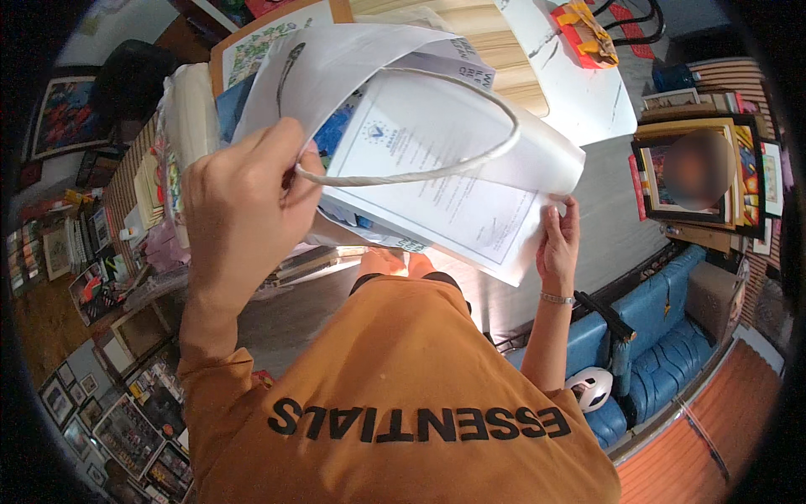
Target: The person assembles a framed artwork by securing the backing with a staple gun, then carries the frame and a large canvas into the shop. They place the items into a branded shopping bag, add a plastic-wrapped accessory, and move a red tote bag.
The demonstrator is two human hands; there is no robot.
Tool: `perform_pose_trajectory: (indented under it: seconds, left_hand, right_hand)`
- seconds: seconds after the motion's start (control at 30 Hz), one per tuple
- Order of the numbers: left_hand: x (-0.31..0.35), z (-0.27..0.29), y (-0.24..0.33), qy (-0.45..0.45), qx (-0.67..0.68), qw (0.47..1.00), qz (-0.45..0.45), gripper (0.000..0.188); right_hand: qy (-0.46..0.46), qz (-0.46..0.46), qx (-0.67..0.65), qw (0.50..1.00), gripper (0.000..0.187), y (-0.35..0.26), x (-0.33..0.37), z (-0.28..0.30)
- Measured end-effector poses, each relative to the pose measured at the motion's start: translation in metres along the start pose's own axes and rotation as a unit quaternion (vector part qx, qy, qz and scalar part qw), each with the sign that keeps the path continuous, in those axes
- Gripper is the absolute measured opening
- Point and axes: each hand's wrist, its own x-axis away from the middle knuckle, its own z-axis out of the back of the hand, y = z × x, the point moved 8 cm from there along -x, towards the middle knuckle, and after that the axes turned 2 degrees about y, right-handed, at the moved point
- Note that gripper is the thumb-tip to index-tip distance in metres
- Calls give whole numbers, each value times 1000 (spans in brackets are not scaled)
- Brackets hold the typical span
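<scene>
A white paper bag (340, 52) with twisted cord handles is tipped open in front of me. Pinched at its rim, near the base of the pale cord handle (403, 179), is my left hand (248, 189), closed. A white certificate sheet (428, 160) with a thin dark border and a small blue emblem sticks out of the bag's mouth, under the handle's loop. My right hand (557, 244) grips the sheet's right edge between thumb and fingers, and a bracelet circles that wrist. Behind the sheet, something blue-patterned (334, 128) shows inside the bag; the rest of the contents is hidden.
Beyond the bag stands a white-topped table (588, 105) with a red and orange packet (585, 38). Framed pictures (688, 168) lean at the right. A blue sofa (663, 344) holds a white helmet (590, 389). More frames (126, 424) crowd the lower left.
</scene>
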Motion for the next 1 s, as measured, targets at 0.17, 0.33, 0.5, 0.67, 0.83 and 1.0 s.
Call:
perform_pose_trajectory:
  seconds: [0.17, 0.33, 0.5, 0.67, 0.83, 1.0]
  left_hand:
    - [0, 0, 1, 0, -1, 1000, -8, 22]
    - [1, -2, -2, -8, 3, 1000, 7, 22]
    - [2, 0, -3, -5, 0, 1000, 9, 21]
    - [2, 1, -2, -8, -9, 1000, 9, 20]
    - [3, 3, -3, -4, 7, 1000, 23, 21]
    - [0, 4, -3, -3, -2, 999, 33, 22]
  right_hand:
    - [-9, 2, 7, 1000, 26, -7, 5, -7]
    - [2, 5, 11, 1000, 27, -12, 8, -8]
    - [-15, 6, 15, 1000, 30, -8, 10, -3]
    - [-19, 10, 21, 1000, 31, -10, 9, -5]
    - [-21, 28, 70, 997, 30, -32, 15, -33]
    - [-88, 45, 90, 991, 28, -28, 17, -119]
